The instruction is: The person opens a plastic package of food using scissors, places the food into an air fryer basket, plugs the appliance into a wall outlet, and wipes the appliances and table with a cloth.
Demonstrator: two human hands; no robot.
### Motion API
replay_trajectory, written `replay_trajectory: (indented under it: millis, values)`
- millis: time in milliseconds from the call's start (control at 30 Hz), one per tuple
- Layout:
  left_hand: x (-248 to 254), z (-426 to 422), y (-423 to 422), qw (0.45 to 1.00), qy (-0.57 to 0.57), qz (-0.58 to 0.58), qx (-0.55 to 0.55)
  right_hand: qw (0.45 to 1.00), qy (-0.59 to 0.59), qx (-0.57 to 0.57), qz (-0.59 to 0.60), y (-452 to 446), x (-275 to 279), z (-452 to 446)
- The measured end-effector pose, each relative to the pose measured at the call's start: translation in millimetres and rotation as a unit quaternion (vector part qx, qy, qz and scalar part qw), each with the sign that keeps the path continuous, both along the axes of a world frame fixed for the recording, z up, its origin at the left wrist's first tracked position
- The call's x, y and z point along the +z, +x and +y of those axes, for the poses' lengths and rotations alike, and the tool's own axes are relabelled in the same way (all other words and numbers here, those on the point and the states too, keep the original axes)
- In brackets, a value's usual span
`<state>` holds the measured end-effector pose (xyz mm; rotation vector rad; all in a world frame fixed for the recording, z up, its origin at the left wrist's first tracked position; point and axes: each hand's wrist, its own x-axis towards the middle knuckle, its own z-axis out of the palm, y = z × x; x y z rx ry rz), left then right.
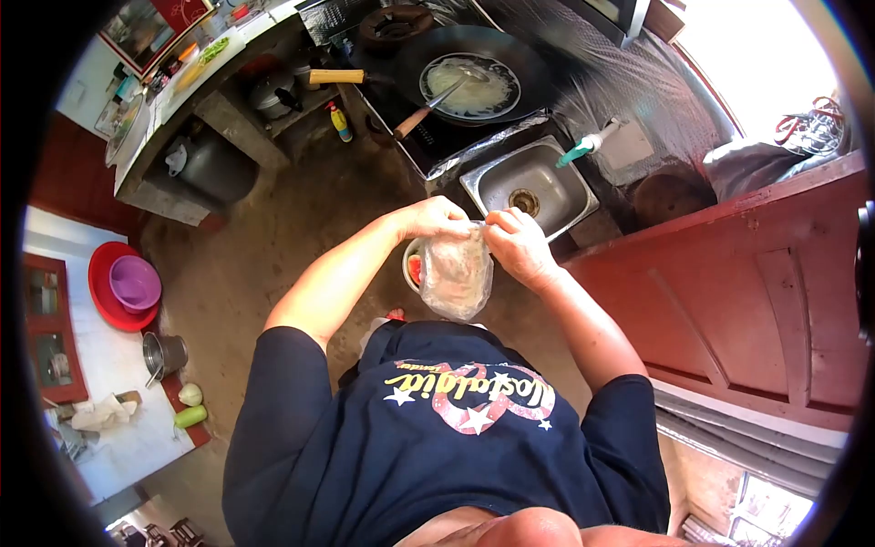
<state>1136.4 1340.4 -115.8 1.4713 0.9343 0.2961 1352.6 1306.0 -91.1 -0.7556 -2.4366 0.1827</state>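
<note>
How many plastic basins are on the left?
2: near the metal bucket, a red basin with a smaller purple basin inside it. Any underneath would be hidden.

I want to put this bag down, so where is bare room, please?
The white tabletop looks bare between the red basin and pale crumpled bundle; so does the floor between tabletop and left arm. The dark wok crowds the stove.

Brown floor [219,301] with a yellow bottle [340,123] standing, black stove [427,141] bearing a wide dark wok [538,68], pale curved counter [159,114] holding green vegetables [214,50], white surface [150,447] at left carrying a red basin [102,296].
</note>
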Motion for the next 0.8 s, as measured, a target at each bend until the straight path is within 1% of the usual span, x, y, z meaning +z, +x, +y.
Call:
replay_trajectory:
  millis: [33,100,133,167,233,267,300,333,367,400,433,500,533,567,633,667,733,767,800]
  values:
    - [1.9,-0.2,0.6,1.0,0.012,0.011,-0.022,1.0,-0.001,0.004,-0.003,0.4,-0.3,1.6]
    - [-1.8,0.1,2.8,1.0,0.011,0.009,-0.014,0.998,0.003,0.002,-0.065,0.3,-2.7,3.8]
    - [2.5,0.0,4.0,0.999,0.024,0.008,-0.022,0.998,0.012,-0.017,-0.052,-2.7,-5.4,3.7]
    - [5.1,0.3,4.4,0.999,0.038,0.006,-0.028,0.998,0.015,-0.01,-0.055,-4.8,-7.0,3.2]
    - [2.5,1.1,3.6,0.999,0.044,0.004,-0.021,0.998,0.016,-0.052,-0.031,-5.7,-9.4,2.8]
    - [2.7,-0.7,2.8,0.999,0.027,-0.005,-0.021,0.998,0.019,-0.066,-0.01,-5.1,-12.7,4.6]
    - [2.8,-2.0,1.7,1.0,0.01,-0.014,-0.021,0.998,0.024,-0.06,-0.013,-4.0,-12.6,7.1]
    - [0.7,-4.1,1.4,0.999,-0.006,-0.025,-0.026,0.995,0.008,-0.095,0.013,-2.4,-11.9,9.0]
    - [-1.7,-8.7,2.6,0.998,-0.008,-0.06,-0.009,0.991,-0.011,-0.13,0.039,-1.9,-11.2,10.2]
    - [-2.5,-9.4,1.3,0.998,-0.004,-0.059,-0.009,0.989,-0.037,-0.135,0.045,-1.9,-10.3,10.2]
    - [-3.5,-11.6,1.2,0.998,-0.002,-0.059,-0.009,0.99,-0.037,-0.132,0.043,-1.4,-10.6,8.6]
    - [-6.1,-13.9,-0.2,0.998,0.005,-0.064,0.003,0.966,-0.203,-0.123,0.107,3.2,-10.9,8.2]
    - [-4.9,-13.7,-1.8,0.998,0.013,-0.066,0.015,0.949,-0.272,-0.128,0.093,3.4,-9.0,7.9]
    - [-3.7,-13.9,-3.4,0.998,0.014,-0.067,0.016,0.931,-0.319,-0.138,0.113,0.0,-7.7,5.5]
    - [-0.3,-17.0,-5.5,0.998,0.012,-0.062,0.02,0.915,-0.363,-0.111,0.136,-3.6,-4.5,5.1]
    - [1.5,-19.4,-4.9,0.997,0.011,-0.065,0.036,0.914,-0.364,-0.113,0.137,-4.9,-2.7,5.8]
    - [0.6,-18.0,-5.6,0.998,0.02,-0.06,0.029,0.894,-0.438,-0.072,0.059,-6.7,0.1,10.1]
    - [0.6,-17.1,-6.2,0.998,0.031,-0.054,0.025,0.894,-0.438,-0.073,0.06,-6.9,-0.2,11.2]
    - [1.1,-16.6,-6.4,0.998,0.031,-0.053,0.024,0.874,-0.476,-0.083,0.053,-7.2,-0.9,12.4]
